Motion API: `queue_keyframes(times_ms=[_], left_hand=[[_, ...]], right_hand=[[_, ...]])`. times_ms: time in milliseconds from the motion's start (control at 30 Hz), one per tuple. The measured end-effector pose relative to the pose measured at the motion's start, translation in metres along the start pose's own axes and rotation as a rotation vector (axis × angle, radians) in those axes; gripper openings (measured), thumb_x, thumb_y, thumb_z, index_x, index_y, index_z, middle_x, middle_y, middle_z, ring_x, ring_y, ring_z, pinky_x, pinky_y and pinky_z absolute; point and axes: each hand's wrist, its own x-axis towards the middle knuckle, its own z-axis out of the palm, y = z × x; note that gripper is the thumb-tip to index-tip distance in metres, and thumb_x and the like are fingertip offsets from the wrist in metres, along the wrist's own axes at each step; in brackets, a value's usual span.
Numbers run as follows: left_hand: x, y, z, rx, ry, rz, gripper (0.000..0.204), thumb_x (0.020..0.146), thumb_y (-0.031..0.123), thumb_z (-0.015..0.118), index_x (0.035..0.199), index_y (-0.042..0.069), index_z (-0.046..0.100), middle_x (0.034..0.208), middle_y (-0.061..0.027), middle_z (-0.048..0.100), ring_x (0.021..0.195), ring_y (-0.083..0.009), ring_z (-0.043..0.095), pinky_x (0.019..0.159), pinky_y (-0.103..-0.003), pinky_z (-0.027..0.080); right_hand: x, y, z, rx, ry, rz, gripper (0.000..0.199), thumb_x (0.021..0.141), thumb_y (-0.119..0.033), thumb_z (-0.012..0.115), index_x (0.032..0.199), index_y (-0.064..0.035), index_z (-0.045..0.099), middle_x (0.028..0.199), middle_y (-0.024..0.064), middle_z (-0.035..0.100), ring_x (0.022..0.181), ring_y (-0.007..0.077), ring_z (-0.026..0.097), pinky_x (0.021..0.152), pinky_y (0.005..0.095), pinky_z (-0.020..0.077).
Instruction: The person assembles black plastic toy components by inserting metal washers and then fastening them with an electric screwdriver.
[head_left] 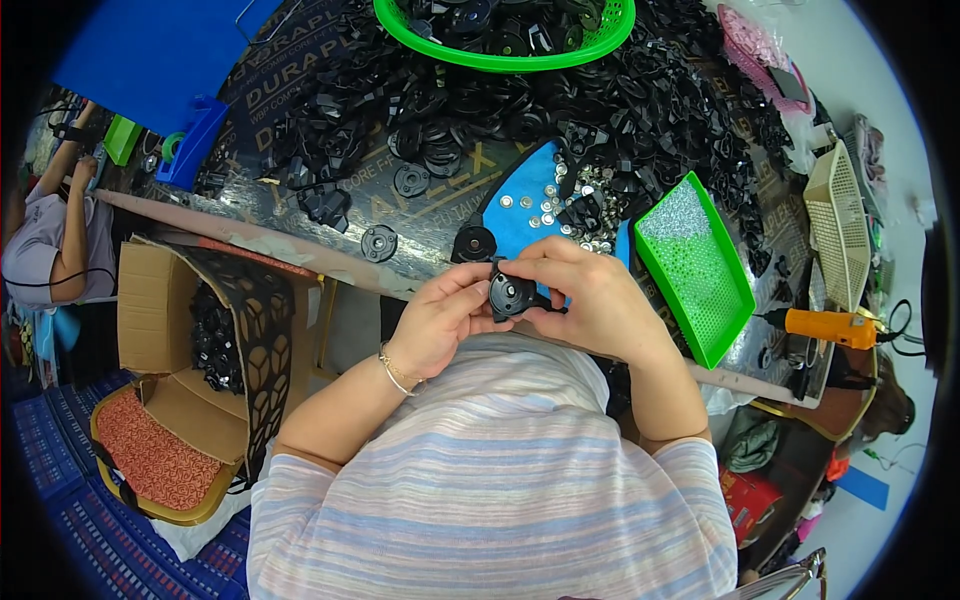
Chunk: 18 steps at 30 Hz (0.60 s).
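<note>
Hands meet over the near edge of a cluttered worktop (pixel 330 262), the left hand (pixel 440 325) and right hand (pixel 590 300) both closed around a round black plastic disc part (pixel 514 294), held between them just above the person's striped shirt. The left grip pinches the disc's left rim with thumb and fingertips; the right grip wraps its right side from above, hiding that half. The piece looks flat and circular, matte black, with a raised centre and small holes on its face; its back is out of sight. A slip seems the likeliest trouble: the disc hangs past the worktop edge, so a loosened pinch could drop it toward the open cardboard box of black parts (pixel 205 335) at lower left, or to the floor. Small silver metal rivets (pixel 545 205) lie loose on a blue sheet (pixel 520 222) just beyond the hands and could scatter if a wrist brushes them. A green plastic mesh tray (pixel 695 265) sits right, an orange-handled tool (pixel 830 326) beyond it, a heap of black plastic parts (pixel 560 110) and a green basket (pixel 505 58) far back.
</note>
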Motion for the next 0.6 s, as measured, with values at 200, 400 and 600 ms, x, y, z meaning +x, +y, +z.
queue_keyframes(times_ms=[200, 400, 600], left_hand=[[0.0012, 0.0037, 0.0017, 0.064, -0.012, -0.001, 0.026, 0.092, 0.010, 0.040, 0.115, -0.001, 0.048, 0.101, -0.0113, 0.059, 0.087, -0.0196, 0.061, 0.078, -0.033, 0.052], [0.0023, 0.0056, 0.0018, 0.069, -0.027, 0.000, 0.026, 0.092, 0.010, 0.041, 0.114, -0.001, 0.048, 0.102, -0.0123, 0.059, 0.086, -0.0206, 0.061, 0.078, -0.032, 0.052], [0.0033, 0.0050, 0.0021, 0.037, -0.032, -0.025, 0.026, 0.091, 0.011, 0.042, 0.114, 0.000, 0.048, 0.101, -0.0116, 0.059, 0.086, -0.0195, 0.061, 0.078, -0.033, 0.051]], right_hand=[[-0.0007, 0.0037, -0.0010, -0.024, 0.018, -0.036, 0.046, 0.058, -0.001, 0.069, 0.103, -0.0084, 0.063, 0.093, 0.0049, 0.059, 0.057, 0.0151, 0.055, 0.052, 0.0259, 0.0476], [-0.0019, 0.0026, -0.0029, -0.026, 0.034, -0.045, 0.046, 0.059, 0.000, 0.069, 0.103, -0.0089, 0.063, 0.093, 0.0048, 0.059, 0.058, 0.0153, 0.055, 0.052, 0.0258, 0.0475], [-0.0019, 0.0029, -0.0026, -0.025, 0.026, -0.027, 0.050, 0.057, -0.004, 0.072, 0.106, -0.0091, 0.061, 0.096, 0.0052, 0.059, 0.057, 0.0146, 0.054, 0.052, 0.0254, 0.0471]])
